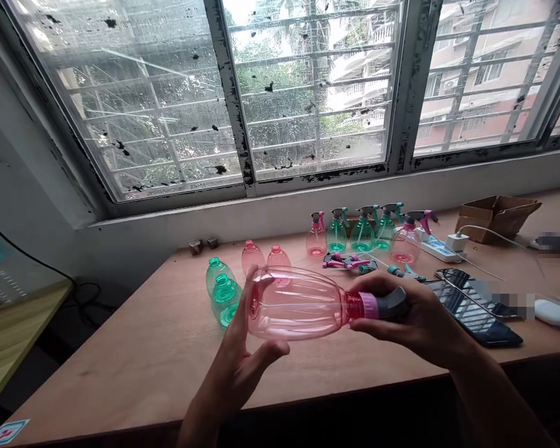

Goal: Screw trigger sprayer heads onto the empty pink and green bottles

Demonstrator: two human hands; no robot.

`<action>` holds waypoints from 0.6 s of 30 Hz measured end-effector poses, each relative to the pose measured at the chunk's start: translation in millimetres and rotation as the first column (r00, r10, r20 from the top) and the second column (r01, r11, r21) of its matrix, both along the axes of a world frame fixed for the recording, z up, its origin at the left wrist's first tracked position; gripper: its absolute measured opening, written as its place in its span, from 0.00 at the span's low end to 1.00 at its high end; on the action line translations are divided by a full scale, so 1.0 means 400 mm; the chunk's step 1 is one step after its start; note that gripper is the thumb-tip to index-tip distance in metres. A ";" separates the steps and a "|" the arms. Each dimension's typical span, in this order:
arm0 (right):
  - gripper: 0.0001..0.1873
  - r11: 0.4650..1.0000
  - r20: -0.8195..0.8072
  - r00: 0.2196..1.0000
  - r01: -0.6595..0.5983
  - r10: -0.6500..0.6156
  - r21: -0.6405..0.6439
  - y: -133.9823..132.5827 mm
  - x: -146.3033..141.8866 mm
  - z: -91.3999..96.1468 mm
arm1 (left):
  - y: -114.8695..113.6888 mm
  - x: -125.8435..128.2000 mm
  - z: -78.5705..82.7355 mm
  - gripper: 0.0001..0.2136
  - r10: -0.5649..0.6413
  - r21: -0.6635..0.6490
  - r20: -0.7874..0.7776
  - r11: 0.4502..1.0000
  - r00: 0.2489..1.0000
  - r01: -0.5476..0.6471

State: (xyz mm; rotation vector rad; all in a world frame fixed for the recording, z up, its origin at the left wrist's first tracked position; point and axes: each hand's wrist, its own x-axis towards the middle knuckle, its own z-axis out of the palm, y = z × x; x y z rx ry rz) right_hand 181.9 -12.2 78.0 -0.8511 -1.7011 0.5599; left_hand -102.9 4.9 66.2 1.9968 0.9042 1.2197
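Note:
A clear pink spray bottle (298, 305) is held sideways above the table, its base to the left and its neck to the right. My left hand (238, 367) cups the base, fingers behind it and thumb below. At the neck, my right hand (417, 314) grips around the pink collar (369, 305) of the dark grey spray head (392, 303). The spray head sits on the neck; whether it is fully tight I cannot tell. Behind my left hand stand open green bottles (226, 298) and open pink bottles (252, 256).
Several bottles with spray heads (363, 235) stand near the window wall. Loose pink and green spray heads (350, 261) lie before them. To the right are a power strip (441, 250), a cardboard box (494, 218), a dark tablet-like device (480, 311) and a white mouse (554, 312).

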 end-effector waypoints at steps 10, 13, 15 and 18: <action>0.13 0.999 0.028 0.999 0.034 -0.034 0.006 -0.004 0.009 -0.008 | -0.006 -0.018 -0.002 0.49 -0.012 0.097 -0.163 0.995 0.987 0.028; 0.15 0.999 -0.027 0.998 0.048 -0.049 -0.021 -0.004 0.007 -0.012 | -0.008 0.003 -0.014 0.46 -0.014 0.019 -0.064 1.000 0.998 0.016; 0.16 0.995 -0.131 0.990 0.038 -0.051 -0.095 -0.004 0.006 -0.012 | -0.006 0.017 -0.020 0.41 0.029 -0.004 -0.024 1.000 0.999 -0.029; 0.16 0.974 -0.276 0.961 -0.072 0.011 -0.213 -0.007 0.008 -0.009 | -0.005 0.029 -0.020 0.41 0.069 0.030 0.004 0.997 0.998 -0.069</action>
